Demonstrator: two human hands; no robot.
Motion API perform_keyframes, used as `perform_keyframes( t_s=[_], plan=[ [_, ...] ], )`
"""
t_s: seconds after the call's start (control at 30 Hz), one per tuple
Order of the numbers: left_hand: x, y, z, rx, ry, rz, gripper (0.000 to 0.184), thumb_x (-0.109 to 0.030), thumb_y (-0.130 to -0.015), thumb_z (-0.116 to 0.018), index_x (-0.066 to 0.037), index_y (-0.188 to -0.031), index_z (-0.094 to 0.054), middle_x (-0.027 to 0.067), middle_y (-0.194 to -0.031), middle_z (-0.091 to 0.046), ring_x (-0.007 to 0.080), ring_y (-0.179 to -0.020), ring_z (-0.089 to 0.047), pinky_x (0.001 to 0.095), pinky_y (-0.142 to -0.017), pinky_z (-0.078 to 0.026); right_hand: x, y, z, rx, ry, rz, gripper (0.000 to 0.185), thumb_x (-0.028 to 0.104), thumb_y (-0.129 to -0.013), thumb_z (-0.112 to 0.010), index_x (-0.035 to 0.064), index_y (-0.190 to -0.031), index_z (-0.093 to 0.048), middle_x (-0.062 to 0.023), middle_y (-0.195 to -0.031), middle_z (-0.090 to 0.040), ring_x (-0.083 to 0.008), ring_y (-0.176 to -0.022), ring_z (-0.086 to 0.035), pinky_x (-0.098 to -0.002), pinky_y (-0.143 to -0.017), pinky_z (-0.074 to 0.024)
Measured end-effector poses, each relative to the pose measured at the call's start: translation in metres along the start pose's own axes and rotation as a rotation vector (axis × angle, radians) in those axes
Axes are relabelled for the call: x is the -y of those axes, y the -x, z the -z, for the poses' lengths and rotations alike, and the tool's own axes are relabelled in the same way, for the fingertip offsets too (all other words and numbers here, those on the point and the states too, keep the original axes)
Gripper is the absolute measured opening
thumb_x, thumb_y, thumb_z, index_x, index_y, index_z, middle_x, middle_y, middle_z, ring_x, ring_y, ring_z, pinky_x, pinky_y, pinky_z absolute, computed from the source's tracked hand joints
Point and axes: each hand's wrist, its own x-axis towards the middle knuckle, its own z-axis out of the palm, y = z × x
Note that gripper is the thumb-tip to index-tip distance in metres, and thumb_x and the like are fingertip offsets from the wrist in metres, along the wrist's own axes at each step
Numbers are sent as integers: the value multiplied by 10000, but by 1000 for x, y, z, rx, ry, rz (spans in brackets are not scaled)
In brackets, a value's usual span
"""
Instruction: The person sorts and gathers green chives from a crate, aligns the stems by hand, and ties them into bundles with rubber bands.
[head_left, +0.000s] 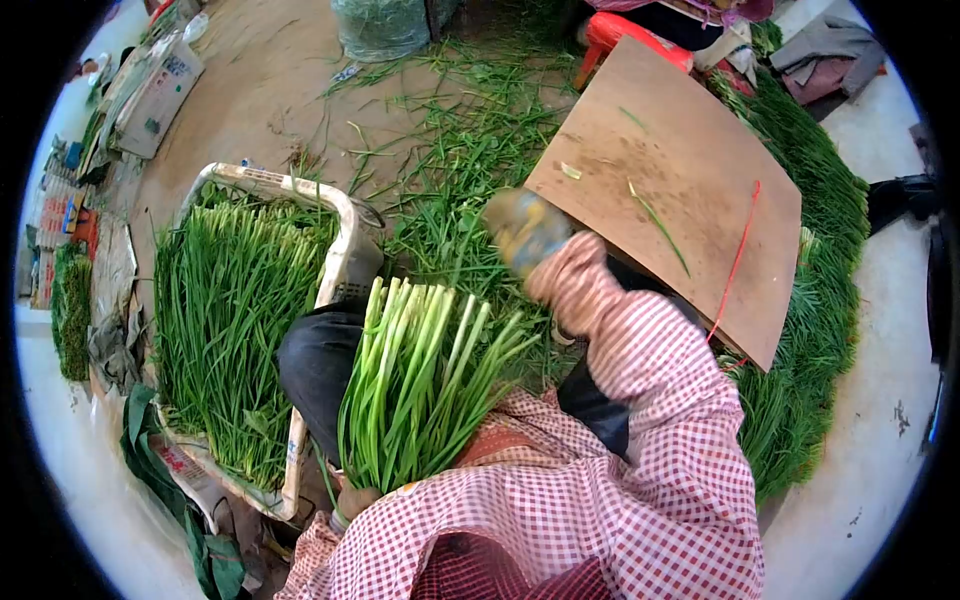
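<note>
A thick bunch of garlic chives (415,390) stands over my lap with its pale cut ends up. My left hand (355,498) is closed round its lower, leafy end, mostly hidden by the leaves and my checked sleeve. My right hand (528,232), in a patterned glove, is smeared by motion, so its fingers cannot be made out. It is over the chive litter (450,190) on the floor, beside the left corner of a brown board (690,180). On the board lie a red tie (735,260) and a few loose green leaves.
To my left stands a white plastic crate (335,250) packed with chives (235,320). More chives (820,310) are heaped along the right, beyond the board. A red stool (635,38) is behind the board, and a plastic-wrapped bundle (380,28) stands at the back.
</note>
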Motion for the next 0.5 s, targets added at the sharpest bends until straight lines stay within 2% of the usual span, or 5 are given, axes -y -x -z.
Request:
perform_keyframes(
  t_s=[0.2,0.33,0.4,0.47,0.5],
  plan=[
    [-5,8,1,23,15,27,817,43,-667,-612,-12,-1418,-295,164,-1214,-561,258,-969,-597,368,-835,-515,-51,4,168,-671,-2,-210,203,188,-890,-527,86,-1052,-596,-154,-940,-597,-285,-840,-589,-404,-762,-505],
    [-9,4,3,41,24,41,828,59,-659,-607,-13,-1421,-290,161,-1208,-565,254,-958,-600,363,-828,-517,-42,29,147,-511,597,-501,254,220,-898,-524,118,-1123,-583,-172,-975,-610,-302,-864,-604,-404,-764,-505],
    [-9,3,2,49,22,49,834,66,-655,-604,-14,-1422,-288,160,-1205,-567,252,-952,-602,360,-824,-518,-20,21,91,-250,907,-364,281,236,-902,-523,134,-1159,-577,-181,-992,-616,-310,-876,-612,-404,-765,-505],
    [-9,0,0,51,26,49,841,74,-651,-602,-14,-1424,-285,159,-1203,-568,250,-947,-603,358,-820,-518,-4,4,32,-170,840,234,423,273,-887,-567,122,-1276,-491,-178,-1098,-619,-309,-919,-622,-432,-837,-493],
    [-8,0,-1,50,33,51,844,78,-648,-601,-15,-1425,-284,158,-1201,-569,249,-944,-604,357,-819,-519,5,1,10,-94,861,316,535,363,-867,-590,106,-1315,-450,-170,-1164,-594,-285,-1015,-596,-460,-909,-455]
  ],
)
